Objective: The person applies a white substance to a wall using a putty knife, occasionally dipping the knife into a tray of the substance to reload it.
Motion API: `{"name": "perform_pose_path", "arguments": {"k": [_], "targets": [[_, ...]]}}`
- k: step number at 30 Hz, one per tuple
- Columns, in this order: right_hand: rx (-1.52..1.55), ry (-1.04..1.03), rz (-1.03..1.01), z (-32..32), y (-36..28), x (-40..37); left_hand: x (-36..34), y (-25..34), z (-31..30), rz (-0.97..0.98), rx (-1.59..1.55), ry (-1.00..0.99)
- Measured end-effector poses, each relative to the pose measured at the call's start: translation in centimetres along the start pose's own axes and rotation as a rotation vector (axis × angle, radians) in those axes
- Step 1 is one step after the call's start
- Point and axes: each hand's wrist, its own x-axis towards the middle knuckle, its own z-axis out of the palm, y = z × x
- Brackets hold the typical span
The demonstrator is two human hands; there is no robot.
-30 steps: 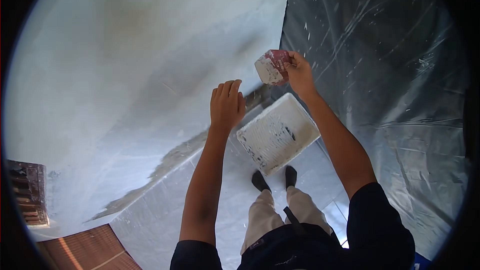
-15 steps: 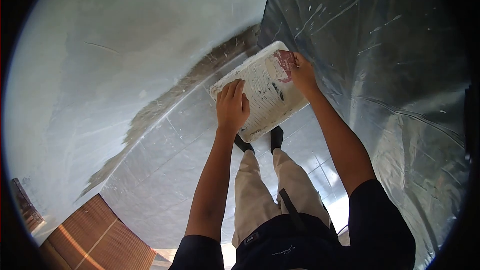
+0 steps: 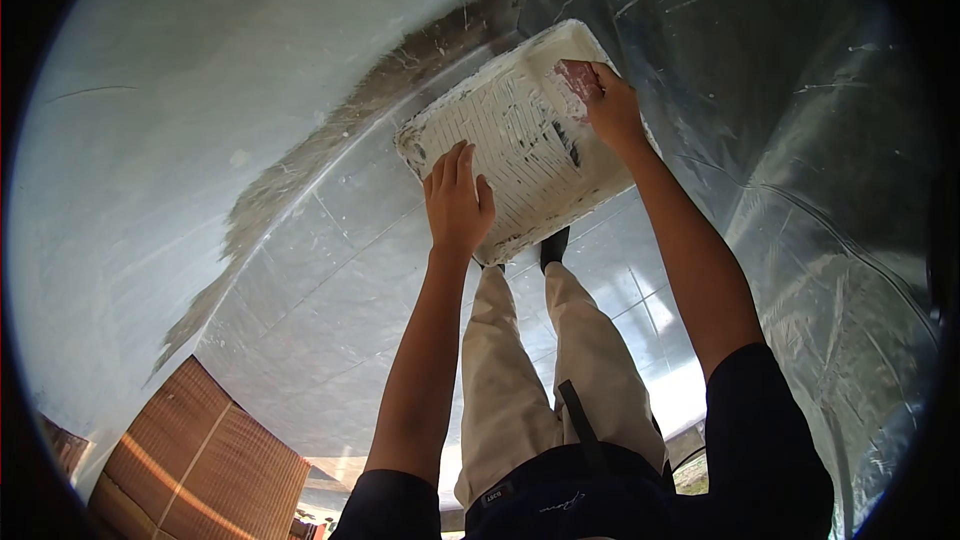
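Observation:
A rectangular paint tray (image 3: 510, 140), ridged inside and smeared with white paint, is tilted in front of my legs, over my feet in this view. My left hand (image 3: 458, 205) is at its left edge, fingers reaching over the rim onto the ridged face and thumb apart. My right hand (image 3: 615, 115) grips a dark red flat scraper (image 3: 580, 82) with white paint on it, close over the tray's upper right end. Dark bare patches show through the white coat on the tray.
A pale coated wall (image 3: 230, 90) rises at left, with a rough grey-brown strip (image 3: 370, 90) along its foot. Paint-spattered plastic sheeting (image 3: 780, 110) hangs at right. Grey floor tiles (image 3: 320, 290) lie below, and a brown ribbed panel (image 3: 200, 450) stands at lower left.
The tray looks larger and higher in view, and it covers more of my feet. My right hand has shifted up with the scraper; my left hand stays at the tray's left edge.

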Motion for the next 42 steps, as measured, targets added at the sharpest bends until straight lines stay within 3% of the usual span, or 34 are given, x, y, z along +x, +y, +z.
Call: {"name": "perform_pose_path", "arguments": {"k": [9,16,34,42], "targets": [[-0.109,0.058,-0.163,1.7,1.1,0.3,-0.5,-0.4,2.8,-0.013,0.004,-0.049],[-0.101,0.023,-0.160,2.3,1.4,1.1,-0.5,-0.4,3.3,0.026,0.069,-0.065],[-0.070,-0.007,-0.017,2.9,3.9,1.3,-1.8,-1.1,1.9,0.017,0.094,-0.010],[0.037,-0.168,0.132,3.0,5.4,-0.5,-3.0,-1.7,1.0,0.012,0.067,-0.022]]}}
